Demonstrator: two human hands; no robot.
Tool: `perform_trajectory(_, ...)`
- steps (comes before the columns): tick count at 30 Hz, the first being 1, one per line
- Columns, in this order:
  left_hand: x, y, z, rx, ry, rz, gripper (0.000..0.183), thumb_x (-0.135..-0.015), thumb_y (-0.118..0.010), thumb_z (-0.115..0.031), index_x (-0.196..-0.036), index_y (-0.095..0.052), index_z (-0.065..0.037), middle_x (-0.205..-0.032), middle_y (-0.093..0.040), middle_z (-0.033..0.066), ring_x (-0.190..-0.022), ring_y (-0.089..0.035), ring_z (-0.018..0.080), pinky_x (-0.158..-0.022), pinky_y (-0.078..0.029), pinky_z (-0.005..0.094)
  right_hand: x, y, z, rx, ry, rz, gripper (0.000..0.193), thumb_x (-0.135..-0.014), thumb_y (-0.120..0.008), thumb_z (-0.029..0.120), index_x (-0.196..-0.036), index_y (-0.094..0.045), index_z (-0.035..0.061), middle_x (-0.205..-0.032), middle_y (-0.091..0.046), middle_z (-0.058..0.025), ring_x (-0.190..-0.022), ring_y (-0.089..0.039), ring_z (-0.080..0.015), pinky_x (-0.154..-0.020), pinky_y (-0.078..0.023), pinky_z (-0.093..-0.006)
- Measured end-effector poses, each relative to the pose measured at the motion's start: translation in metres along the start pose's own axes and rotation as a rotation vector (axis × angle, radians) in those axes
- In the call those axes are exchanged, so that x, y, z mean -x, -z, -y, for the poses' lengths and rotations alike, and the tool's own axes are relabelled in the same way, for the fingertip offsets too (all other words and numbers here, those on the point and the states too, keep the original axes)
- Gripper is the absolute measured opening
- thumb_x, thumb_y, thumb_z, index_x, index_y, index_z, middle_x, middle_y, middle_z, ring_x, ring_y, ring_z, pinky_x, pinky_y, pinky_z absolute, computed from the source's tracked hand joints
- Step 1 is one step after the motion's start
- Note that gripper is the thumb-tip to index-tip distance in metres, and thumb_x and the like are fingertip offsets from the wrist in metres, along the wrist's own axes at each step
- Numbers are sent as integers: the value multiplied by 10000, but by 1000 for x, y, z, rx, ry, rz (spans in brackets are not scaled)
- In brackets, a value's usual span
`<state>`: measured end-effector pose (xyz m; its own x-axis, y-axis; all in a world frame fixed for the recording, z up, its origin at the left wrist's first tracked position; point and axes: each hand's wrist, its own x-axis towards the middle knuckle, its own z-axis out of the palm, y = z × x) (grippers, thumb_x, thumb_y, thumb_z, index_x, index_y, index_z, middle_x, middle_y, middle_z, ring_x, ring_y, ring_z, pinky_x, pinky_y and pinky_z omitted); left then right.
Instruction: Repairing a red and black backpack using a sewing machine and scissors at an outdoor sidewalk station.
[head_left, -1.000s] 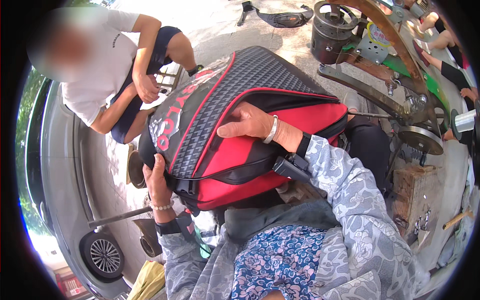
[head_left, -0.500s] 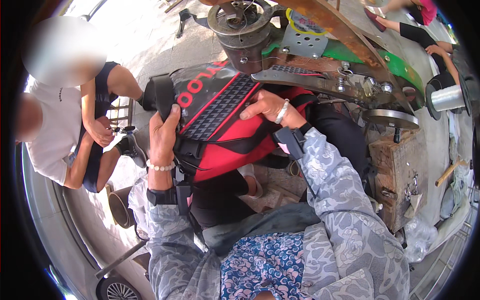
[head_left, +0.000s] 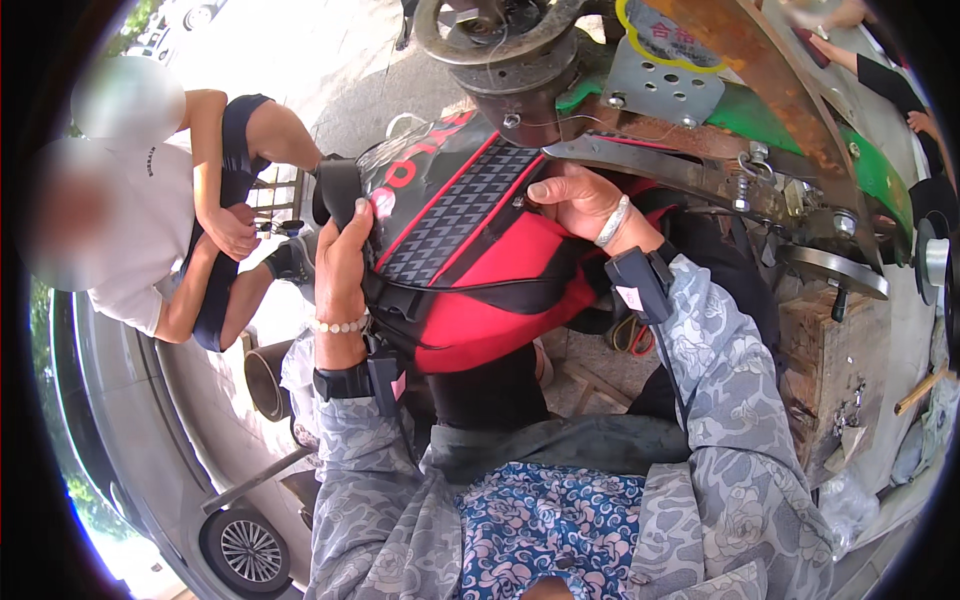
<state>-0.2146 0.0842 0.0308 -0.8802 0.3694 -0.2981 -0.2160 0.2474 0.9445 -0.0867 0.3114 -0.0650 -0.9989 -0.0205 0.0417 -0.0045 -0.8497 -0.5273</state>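
Observation:
A red and black bag [head_left: 505,300] with a grey patterned band and red lettering lies across my lap, its far part beneath the arm of a hand-turned sewing machine [head_left: 515,85]. My left hand [head_left: 341,265] grips the bag's left edge beside a wide black strap [head_left: 338,188], thumb on the near side and fingers mostly hidden. Close to the machine's metal arm [head_left: 620,165], my right hand [head_left: 585,205] is closed on the bag's upper right part, its thumb pointing left. Some of its fingertips are hidden. A thin thread hangs from the machine's round head.
A wooden box [head_left: 825,370] stands at the right below a metal disc [head_left: 835,272]; a thread spool [head_left: 935,260] is beyond. Scissors [head_left: 630,335] lie near my knees. A seated person [head_left: 160,220] is at the left, near a parked car [head_left: 120,400]. Another person's arm shows far right.
The whole view has shifted, so the bag and machine sit farther right. My right thumb has swung up from the red fabric and now points left. My left hand keeps its grip on the edge.

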Motion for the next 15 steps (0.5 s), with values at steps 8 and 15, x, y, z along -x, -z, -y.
perform_trajectory(8,3,18,8,-22,32,-100,243,-885,-559,-197,-1016,-595,5,-863,-594,-3,-732,-538,67,-643,-428,214,-39,-1,-17,23,-149,197,443,-690,-705,15,-1110,-565,-2,-1046,-623,-88,-953,-592,-181,-882,-451,-303)
perform_trajectory(15,-2,21,17,-145,-11,-146,270,-865,-578,-211,-998,-594,24,-865,-591,10,-756,-507,71,-667,-408,215,-45,5,-16,499,-467,204,612,-608,-764,26,-1172,-529,6,-1162,-575,-89,-1057,-539,-198,-941,-410,-308)
